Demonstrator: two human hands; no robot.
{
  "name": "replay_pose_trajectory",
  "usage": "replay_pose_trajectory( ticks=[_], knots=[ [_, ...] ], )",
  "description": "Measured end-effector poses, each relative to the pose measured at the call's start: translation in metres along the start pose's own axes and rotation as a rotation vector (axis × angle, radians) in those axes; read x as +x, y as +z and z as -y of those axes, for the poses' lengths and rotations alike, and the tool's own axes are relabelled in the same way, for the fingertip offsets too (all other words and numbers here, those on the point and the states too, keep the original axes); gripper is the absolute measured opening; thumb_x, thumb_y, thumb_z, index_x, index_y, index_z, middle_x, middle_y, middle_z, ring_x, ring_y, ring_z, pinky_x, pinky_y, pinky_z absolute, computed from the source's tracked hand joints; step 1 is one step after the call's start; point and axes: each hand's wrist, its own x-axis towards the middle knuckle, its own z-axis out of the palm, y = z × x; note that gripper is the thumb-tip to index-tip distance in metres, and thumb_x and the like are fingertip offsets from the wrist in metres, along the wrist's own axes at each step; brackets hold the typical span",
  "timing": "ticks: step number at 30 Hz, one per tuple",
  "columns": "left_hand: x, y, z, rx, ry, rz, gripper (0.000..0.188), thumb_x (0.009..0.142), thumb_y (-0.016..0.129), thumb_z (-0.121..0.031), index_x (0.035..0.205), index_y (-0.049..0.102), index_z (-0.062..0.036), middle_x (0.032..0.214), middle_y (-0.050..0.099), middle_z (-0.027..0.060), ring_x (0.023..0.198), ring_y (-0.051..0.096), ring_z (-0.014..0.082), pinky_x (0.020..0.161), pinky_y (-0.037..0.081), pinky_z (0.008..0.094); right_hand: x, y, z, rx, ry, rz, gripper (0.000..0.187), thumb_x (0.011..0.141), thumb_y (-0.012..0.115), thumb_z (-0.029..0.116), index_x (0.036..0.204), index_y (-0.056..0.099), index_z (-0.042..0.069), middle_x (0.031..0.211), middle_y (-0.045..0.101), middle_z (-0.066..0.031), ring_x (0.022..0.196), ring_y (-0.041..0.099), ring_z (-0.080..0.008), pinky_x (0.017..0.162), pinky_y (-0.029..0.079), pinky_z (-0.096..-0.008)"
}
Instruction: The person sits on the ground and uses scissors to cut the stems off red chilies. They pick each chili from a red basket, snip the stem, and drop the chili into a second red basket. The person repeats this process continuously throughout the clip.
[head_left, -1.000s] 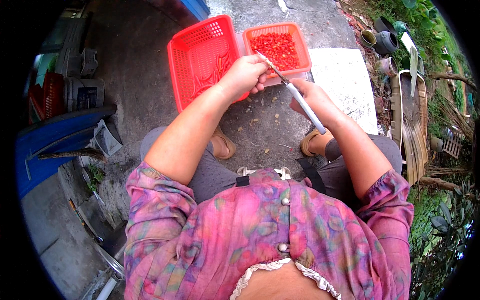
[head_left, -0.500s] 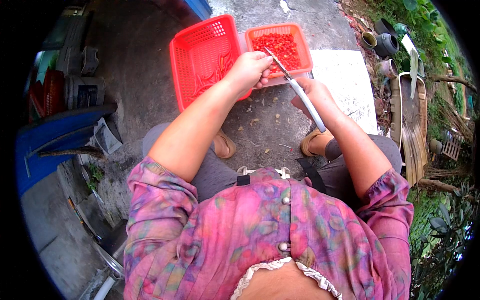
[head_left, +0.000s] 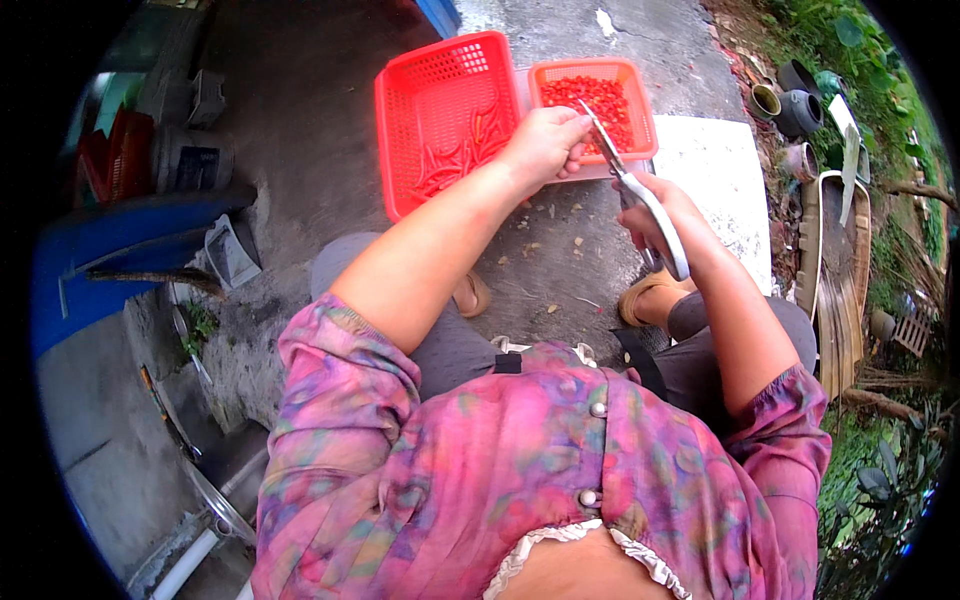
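Note:
My right hand [head_left: 680,212] is wrapped round the grey handles of a pair of scissors [head_left: 658,222], whose blades point away and to the left. My left hand [head_left: 545,143] is closed in a pinch close beside the blades; whatever its fingers hold is hidden. Beneath the blade tips lies a small orange-red basket [head_left: 645,95] containing chopped red chili pieces [head_left: 598,97]. Left of it, a larger red basket [head_left: 405,110] holds whole red chilies [head_left: 465,150], mostly in its near and right part. My left wrist passes over that basket's near right corner.
A white board [head_left: 715,190] lies right of the small basket. My sandalled feet [head_left: 640,300] rest on the concrete beneath my arms. Pots [head_left: 800,113] and a long weathered trough [head_left: 835,240] line the right side. A blue panel [head_left: 140,255] and buckets stand at left.
The whole view has shifted, so baskets and hands sit further right. The scissors have turned, and both handle loops show more widely. My left hand keeps its pinch near the blades.

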Motion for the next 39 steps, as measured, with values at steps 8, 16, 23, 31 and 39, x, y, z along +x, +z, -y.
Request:
replay_pose_trajectory(
  ticks=[8, 16, 23, 31, 39],
  knots=[
    [0.001, -0.004, 0.001, 0.125, 0.016, -0.068, 0.025, 0.093, 0.05, -0.026, 0.077, 0.053, -0.0084, 0.059, 0.05, -0.0025, 0.048, 0.047, 0.0071, 0.043, 0.037, 0.0214, 0.006, 0.0, -0.002, -0.016, 0.062, -0.073, 0.028, 0.075, 0.061, 0.005, 0.102, 0.055, 0.001, 0.059, 0.049, 0.001, 0.043, 0.045, -0.0083, 0.037, 0.036, -0.0236],
    [0.013, -0.096, -0.019, 0.849, 0.255, -0.248, 0.018, 0.082, 0.062, -0.011, 0.097, 0.065, -0.0033, 0.079, 0.066, 0.005, 0.068, 0.061, 0.0123, 0.063, 0.05, 0.0265, 0.011, -0.009, -0.009, 0.005, 0.105, -0.146, 0.023, 0.076, 0.059, 0.007, 0.097, 0.053, 0.001, 0.067, 0.052, -0.003, 0.052, 0.053, -0.013, 0.045, 0.043, -0.0281],
    [-0.006, -0.151, 0.038, 1.502, -0.464, -0.378, 0.027, 0.082, 0.051, -0.013, 0.102, 0.066, -0.0051, 0.109, 0.062, 0.0182, 0.104, 0.059, 0.0307, 0.089, 0.047, 0.0391, 0.01, 0.0, 0.002, -0.025, 0.061, -0.095, 0.033, 0.076, 0.064, 0.009, 0.107, 0.056, 0.005, 0.068, 0.052, -0.0016, 0.052, 0.051, -0.0106, 0.044, 0.041, -0.025],
    [-0.007, -0.15, 0.058, 1.526, -0.416, -0.385, 0.031, 0.085, 0.044, -0.012, 0.107, 0.064, -0.0031, 0.115, 0.059, 0.0198, 0.108, 0.057, 0.0337, 0.089, 0.046, 0.0429, 0.005, 0.001, 0.009, -0.129, 0.086, -0.088, 0.04, 0.075, 0.065, 0.011, 0.113, 0.055, 0.004, 0.069, 0.054, -0.0019, 0.055, 0.053, -0.011, 0.047, 0.043, -0.0251],
    [0.005, -0.162, 0.024, 1.452, -0.309, -0.412, 0.026, 0.083, 0.056, -0.017, 0.106, 0.064, -0.0077, 0.109, 0.062, 0.0183, 0.106, 0.058, 0.0314, 0.089, 0.046, 0.0393, 0.004, -0.002, 0.008, -0.077, 0.033, -0.068, 0.037, 0.075, 0.066, 0.01, 0.11, 0.056, 0.003, 0.068, 0.055, -0.0024, 0.055, 0.053, -0.0107, 0.048, 0.042, -0.0254]
  ],
)
